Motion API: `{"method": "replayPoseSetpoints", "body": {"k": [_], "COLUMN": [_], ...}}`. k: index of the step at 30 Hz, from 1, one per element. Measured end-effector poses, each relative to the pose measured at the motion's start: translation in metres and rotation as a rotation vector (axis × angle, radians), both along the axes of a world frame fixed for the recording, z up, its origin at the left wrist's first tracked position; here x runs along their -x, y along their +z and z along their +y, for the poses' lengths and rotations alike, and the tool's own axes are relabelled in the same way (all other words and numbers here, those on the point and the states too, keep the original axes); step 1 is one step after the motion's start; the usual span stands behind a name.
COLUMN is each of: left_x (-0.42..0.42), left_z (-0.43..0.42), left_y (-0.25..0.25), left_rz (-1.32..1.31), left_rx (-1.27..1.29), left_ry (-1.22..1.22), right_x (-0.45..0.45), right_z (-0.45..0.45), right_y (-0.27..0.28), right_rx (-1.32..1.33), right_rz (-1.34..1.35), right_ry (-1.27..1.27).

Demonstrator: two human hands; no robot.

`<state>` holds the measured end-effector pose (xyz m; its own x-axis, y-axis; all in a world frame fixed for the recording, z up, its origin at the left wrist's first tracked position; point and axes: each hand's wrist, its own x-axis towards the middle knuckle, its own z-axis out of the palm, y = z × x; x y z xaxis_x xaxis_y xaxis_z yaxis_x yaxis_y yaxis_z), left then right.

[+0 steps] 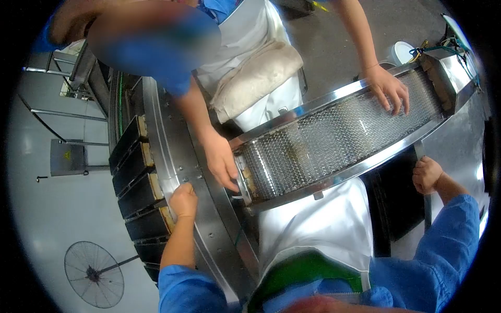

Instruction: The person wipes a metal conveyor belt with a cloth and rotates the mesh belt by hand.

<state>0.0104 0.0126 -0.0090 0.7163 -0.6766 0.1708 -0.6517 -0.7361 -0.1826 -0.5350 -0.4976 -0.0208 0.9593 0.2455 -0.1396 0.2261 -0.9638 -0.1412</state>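
Observation:
My left hand point(183, 201) is closed at the raised steel side rail point(169, 180) of the machine on the left, its fingers curled over the edge. Over on the right, my right hand point(427, 175) is closed round the upright metal edge point(428, 211) of a steel panel. Between my arms and a person opposite lies a curved wire-mesh conveyor belt point(334, 133) in a shiny steel frame point(360, 166). Neither of my hands touches the mesh. One hand of the other person point(386, 88) lies on the mesh; their other hand point(222, 159) is at the frame's left end.
Dark slats with pale edges point(138, 190) run along the left machine. A wire-guard fan point(94, 274) and a grey box point(68, 156) are farther left. A white bucket point(403, 53) and tangled cords point(443, 49) are at the upper right. Folded cloth point(258, 78) hangs at the other person's waist.

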Motion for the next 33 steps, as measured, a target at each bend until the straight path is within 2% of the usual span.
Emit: {"method": "replayPoseSetpoints", "body": {"k": [11, 14, 33], "left_x": [0.002, 0.001, -0.003], "left_z": [-0.002, 0.0, -0.002], "left_y": [0.001, 0.0, -0.003], "left_rz": [-0.015, -0.002, -0.053], "left_rx": [-0.001, -0.021, 0.012], "left_ry": [0.017, 0.037, 0.096], "right_x": [0.003, 0.009, -0.003], "right_z": [0.001, -0.004, 0.0], "right_y": [-0.005, -0.012, -0.001], "right_rx": [-0.015, -0.013, -0.016], "right_rz": [-0.055, 0.017, -0.055], "right_ry": [-0.013, -0.003, 0.01]}}
